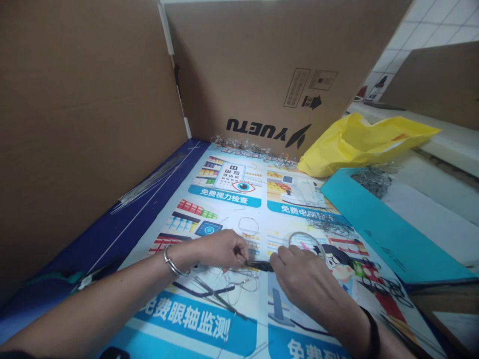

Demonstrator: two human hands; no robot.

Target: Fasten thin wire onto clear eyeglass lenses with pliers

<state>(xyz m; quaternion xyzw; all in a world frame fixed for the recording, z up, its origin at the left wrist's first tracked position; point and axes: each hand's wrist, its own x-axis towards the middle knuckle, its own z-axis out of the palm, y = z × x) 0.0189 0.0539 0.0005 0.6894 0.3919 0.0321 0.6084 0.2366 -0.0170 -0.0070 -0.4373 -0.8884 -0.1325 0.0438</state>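
My left hand (224,249), with a silver bangle on its wrist, is closed in a pinch on a thin piece of wire. My right hand (299,271) is wrapped round a pair of dark pliers (261,266), whose jaws point left and meet the wire at my left fingertips. Beneath the hands, loose bent wires (239,286) lie across a printed poster sheet (243,326). Just behind the right hand is a coiled ring of wire (305,238), partly hidden by it. A thin wire loop (248,226) lies beyond my left hand.
Tall cardboard panels (239,60) wall the left and back. Wire pieces (250,145) pile along the back edge, and straight wires (149,182) lie at left. At right are a yellow bag (352,142), a teal box (348,199) holding tangled wire, and black loops (398,289).
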